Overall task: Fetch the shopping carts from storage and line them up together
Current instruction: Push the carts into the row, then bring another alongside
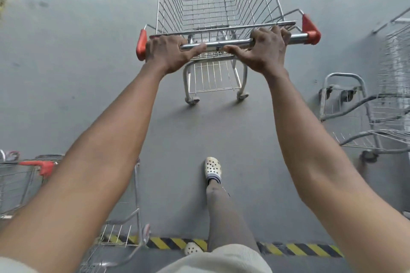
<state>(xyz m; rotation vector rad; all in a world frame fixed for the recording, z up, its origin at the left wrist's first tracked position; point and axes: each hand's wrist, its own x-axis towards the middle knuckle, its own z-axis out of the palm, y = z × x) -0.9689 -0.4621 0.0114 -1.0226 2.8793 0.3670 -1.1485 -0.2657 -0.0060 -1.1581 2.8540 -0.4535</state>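
Yellow-and-black hazard strip (297, 249) crosses the grey floor (66, 77) along the bottom of the frame, and a cream perforated clog (213, 168) is planted just above it at lower centre. A nested cart (42, 165) with a red handle shows at lower left, and more wire carts (377, 117) stand at the right edge. At mid-frame the left hand (168, 53) and right hand (266, 49) grip the chrome handle bar (216, 45) of the shopping cart (170, 6), fingers (275, 31) curled over it. Its wire basket reaches the top centre.
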